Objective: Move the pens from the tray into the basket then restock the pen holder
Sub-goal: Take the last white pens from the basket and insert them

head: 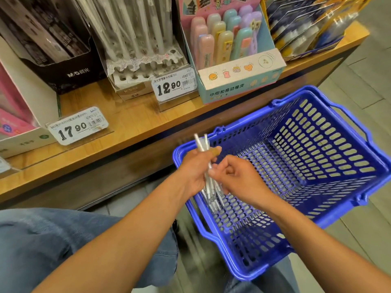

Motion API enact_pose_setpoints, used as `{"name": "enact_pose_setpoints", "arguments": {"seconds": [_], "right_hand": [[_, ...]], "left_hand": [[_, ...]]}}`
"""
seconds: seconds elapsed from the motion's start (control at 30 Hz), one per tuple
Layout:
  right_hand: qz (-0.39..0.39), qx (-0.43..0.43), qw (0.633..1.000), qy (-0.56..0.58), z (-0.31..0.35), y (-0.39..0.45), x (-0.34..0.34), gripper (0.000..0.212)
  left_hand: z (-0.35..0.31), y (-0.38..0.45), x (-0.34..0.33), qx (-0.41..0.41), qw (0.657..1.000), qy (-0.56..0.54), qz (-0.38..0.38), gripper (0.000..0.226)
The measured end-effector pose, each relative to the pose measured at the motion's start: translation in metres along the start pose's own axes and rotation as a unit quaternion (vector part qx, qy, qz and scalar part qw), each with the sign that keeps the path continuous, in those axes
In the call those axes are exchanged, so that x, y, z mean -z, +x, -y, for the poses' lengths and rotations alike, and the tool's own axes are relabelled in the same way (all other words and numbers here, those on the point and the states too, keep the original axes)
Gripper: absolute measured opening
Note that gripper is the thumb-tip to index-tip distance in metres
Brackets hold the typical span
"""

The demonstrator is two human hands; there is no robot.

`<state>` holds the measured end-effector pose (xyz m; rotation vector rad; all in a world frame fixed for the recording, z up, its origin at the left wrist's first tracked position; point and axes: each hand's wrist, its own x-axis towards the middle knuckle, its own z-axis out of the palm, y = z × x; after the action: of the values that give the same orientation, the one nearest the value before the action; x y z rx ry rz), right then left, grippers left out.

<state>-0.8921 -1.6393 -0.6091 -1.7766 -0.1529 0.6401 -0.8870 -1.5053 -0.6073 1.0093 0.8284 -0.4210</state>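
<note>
1. A bundle of white pens (208,180) is being gripped in the left hand (195,172), with the fingers (215,150) curled round the shafts near their upper part.
2. The bundle is also being pinched by the right hand (237,178), whose fingers (212,172) are closing on the shafts just right of the left hand's grip.
3. The long axis of the pens is being held steeply: the upper ends are pointing to the far left, toward the shelf (131,121), while the lower ends are pointing near and slightly right, down into the blue basket (317,220).
4. The pens are being carried over the basket's near left corner, just inside its rim; whether the tips are touching the mesh cannot be told.
5. The pen holder (139,66), with its empty holes, is standing on the shelf far to the left of both hands.
6. Judged from this, the left hand is lying nearer the holder, so any restocking reach is being favoured on that side.
</note>
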Motion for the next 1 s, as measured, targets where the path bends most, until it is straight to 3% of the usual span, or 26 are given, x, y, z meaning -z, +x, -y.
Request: {"name": "enact_pose_setpoints", "arguments": {"seconds": [0.13, 0.2, 0.3, 0.37, 0.43, 0.53, 0.7, 0.8, 1.0], "right_hand": [[-0.003, -0.079, 0.996, 0.047, -0.045, 0.044, 0.008, 0.029], [0.016, -0.146, 0.984, -0.099, -0.089, 0.069, 0.004, 0.027], [0.047, -0.21, 0.919, -0.329, -0.148, 0.089, -0.007, 0.025], [0.067, -0.233, 0.89, -0.387, -0.168, 0.093, -0.015, 0.019], [0.078, -0.247, 0.863, -0.433, -0.179, 0.094, -0.022, 0.037], [0.08, -0.235, 0.844, -0.475, -0.181, 0.093, -0.033, 0.04], [0.081, -0.228, 0.875, -0.42, -0.161, 0.091, -0.02, 0.014], [0.056, -0.211, 0.918, -0.332, -0.136, 0.085, 0.005, 0.031], [-0.064, -0.13, 0.986, -0.079, -0.05, 0.042, 0.04, 0.018]], "left_hand": [[-0.007, 0.005, 0.012, -0.018, 0.998, -0.022, -0.05, 0.023], [-0.008, 0.005, 0.019, -0.01, 0.998, -0.028, -0.049, 0.021], [-0.01, 0.004, 0.025, 0.011, 0.999, -0.033, -0.036, 0.021], [-0.011, 0.003, 0.027, 0.017, 0.999, -0.038, -0.034, 0.02], [-0.012, 0.003, 0.027, 0.019, 0.999, -0.034, -0.033, 0.018], [-0.013, 0.004, 0.026, 0.021, 0.999, -0.021, -0.032, 0.017], [-0.014, 0.003, 0.025, 0.018, 0.999, -0.002, -0.027, 0.017], [-0.013, 0.002, 0.023, 0.017, 1.0, 0.004, -0.025, 0.014], [-0.014, 0.0, 0.016, 0.013, 0.999, 0.038, -0.015, 0.016]]}}
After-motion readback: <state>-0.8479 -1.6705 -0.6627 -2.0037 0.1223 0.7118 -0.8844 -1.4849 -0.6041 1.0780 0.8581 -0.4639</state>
